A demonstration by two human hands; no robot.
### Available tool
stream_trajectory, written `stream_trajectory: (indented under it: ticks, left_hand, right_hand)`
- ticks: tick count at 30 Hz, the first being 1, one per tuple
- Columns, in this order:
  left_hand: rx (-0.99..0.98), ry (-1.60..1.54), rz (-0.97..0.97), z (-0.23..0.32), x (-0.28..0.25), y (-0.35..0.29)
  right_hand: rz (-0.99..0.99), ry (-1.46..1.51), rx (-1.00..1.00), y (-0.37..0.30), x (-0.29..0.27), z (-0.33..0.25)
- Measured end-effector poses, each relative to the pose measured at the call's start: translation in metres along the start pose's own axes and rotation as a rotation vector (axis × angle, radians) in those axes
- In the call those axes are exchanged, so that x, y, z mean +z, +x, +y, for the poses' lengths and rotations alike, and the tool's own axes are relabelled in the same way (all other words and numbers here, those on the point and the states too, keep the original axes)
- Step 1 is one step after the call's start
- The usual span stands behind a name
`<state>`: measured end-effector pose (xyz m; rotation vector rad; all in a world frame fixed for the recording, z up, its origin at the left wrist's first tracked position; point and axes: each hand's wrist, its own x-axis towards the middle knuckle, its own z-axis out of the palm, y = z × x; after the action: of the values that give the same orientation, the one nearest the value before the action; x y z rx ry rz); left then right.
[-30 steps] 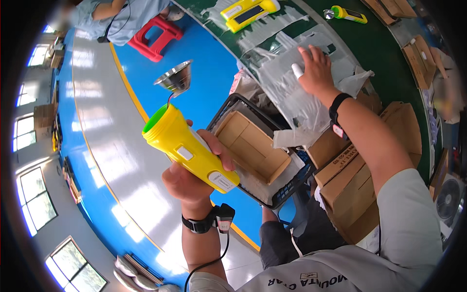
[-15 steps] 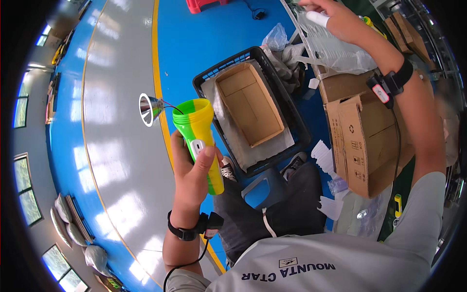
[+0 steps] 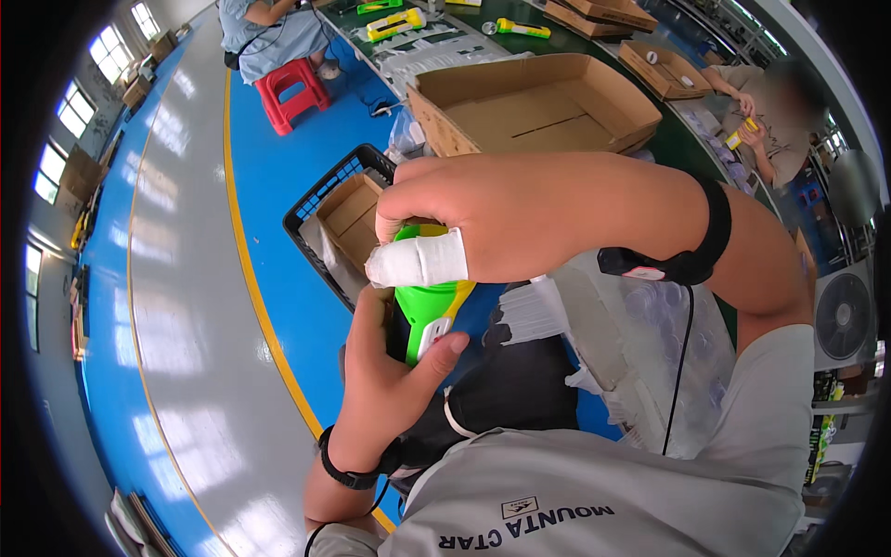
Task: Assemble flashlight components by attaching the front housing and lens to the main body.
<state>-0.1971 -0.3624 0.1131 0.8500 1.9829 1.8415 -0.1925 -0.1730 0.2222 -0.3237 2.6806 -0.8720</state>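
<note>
From where I stand, the torch is up in the air over the person's lap, wide end uppermost, with the crate on the floor beyond. The left hand is curled round the green-and-yellow body, its thumb near the white panel. The right hand is closed over the wide end, thumb laid across the front in a white wrap; where its other fingertips press, I can't tell.

The body looks like smooth, stiff plastic, so I'd call it light but a bit slippery. Best to hold the narrow part firmly, clear of the panel, and grip the wide end by its outer edge. What's under the right palm is hidden, so go gently there.
</note>
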Motion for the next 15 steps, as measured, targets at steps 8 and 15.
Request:
stream_trajectory:
  ticks: [8, 15]
  left_hand:
    - [-0.229, -0.621, -0.466, 0.041, 0.024, -0.039]
    - [-0.504, -0.840, -0.802, 0.020, 0.044, -0.049]
  right_hand:
    - [0.163, 0.176, -0.267, -0.082, 0.022, 0.004]
    - [0.353, 0.352, -0.183, -0.139, 0.080, 0.025]
